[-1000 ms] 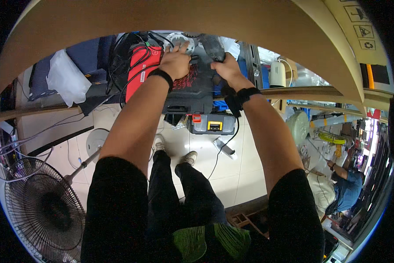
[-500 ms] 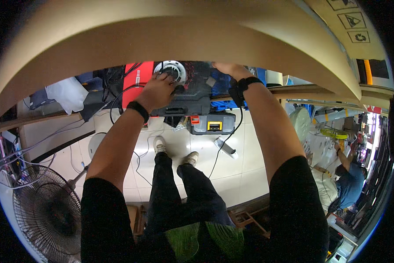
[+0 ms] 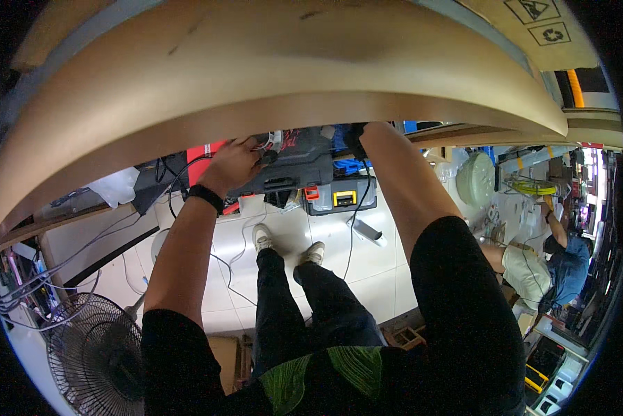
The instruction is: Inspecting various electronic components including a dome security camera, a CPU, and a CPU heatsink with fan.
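Head view: the left hand (image 3: 232,166) is at the left end of the black plastic tool case (image 3: 308,163), fingers curled beside a silver ring-shaped part (image 3: 275,141) — whether they grip anything, I cannot tell. Near the case's right end, a tan panel (image 3: 291,62) hides the right hand, so its fingers cannot be judged. The case seems to jut past the worktop (image 3: 69,227); pressing on its near edge could tip it. The black cable (image 3: 368,182) right of the case could snag on the grey toolbox (image 3: 343,199) in front and tug the right wristband (image 3: 354,142).
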{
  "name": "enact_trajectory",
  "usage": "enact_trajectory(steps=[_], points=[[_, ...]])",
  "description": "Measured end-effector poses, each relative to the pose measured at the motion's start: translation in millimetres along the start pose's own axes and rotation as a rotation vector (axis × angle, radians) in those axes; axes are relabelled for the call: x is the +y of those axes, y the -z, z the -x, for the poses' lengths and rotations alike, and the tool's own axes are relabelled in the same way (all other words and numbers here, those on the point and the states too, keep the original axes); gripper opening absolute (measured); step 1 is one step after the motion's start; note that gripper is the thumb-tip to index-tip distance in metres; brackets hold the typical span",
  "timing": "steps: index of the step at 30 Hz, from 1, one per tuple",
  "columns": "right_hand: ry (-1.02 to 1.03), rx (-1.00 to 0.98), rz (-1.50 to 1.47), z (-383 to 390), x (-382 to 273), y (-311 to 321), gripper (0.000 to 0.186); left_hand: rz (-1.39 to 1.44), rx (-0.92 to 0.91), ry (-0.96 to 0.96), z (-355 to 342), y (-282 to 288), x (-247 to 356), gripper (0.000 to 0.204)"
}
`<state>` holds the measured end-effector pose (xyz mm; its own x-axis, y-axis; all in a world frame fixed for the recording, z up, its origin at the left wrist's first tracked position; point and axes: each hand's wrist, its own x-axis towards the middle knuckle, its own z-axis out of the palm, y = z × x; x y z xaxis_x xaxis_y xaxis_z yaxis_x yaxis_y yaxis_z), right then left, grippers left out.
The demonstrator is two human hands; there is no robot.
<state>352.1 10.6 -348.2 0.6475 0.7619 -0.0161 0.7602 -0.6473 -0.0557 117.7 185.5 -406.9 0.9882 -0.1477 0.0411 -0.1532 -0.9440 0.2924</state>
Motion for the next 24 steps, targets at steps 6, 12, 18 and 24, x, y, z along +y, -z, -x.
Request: enact_trajectory(steps=[6, 12, 18, 24], points=[[0.010, 0.099, 0.022, -5.0, 1.9, -27.7, 0.053, -0.062, 0.020, -0.029, 5.6, 1.5, 2.8, 0.027], [-0.113, -0.119, 0.026, -12.5, 0.7, -39.2, 0.053, -0.067, 0.111, 0.014, 5.8, 19.1, 19.5, 0.030], [-0.122, -0.080, 0.231, 9.4, 12.5, -38.1, 0.036, -0.053, 0.159, 0.272, 5.7, 13.0, 32.8, 0.027], [-0.067, -0.124, 0.340, 4.9, 23.0, -36.4, 0.050, -0.069, 0.122, 0.261, 5.2, 8.7, 31.9, 0.025]])
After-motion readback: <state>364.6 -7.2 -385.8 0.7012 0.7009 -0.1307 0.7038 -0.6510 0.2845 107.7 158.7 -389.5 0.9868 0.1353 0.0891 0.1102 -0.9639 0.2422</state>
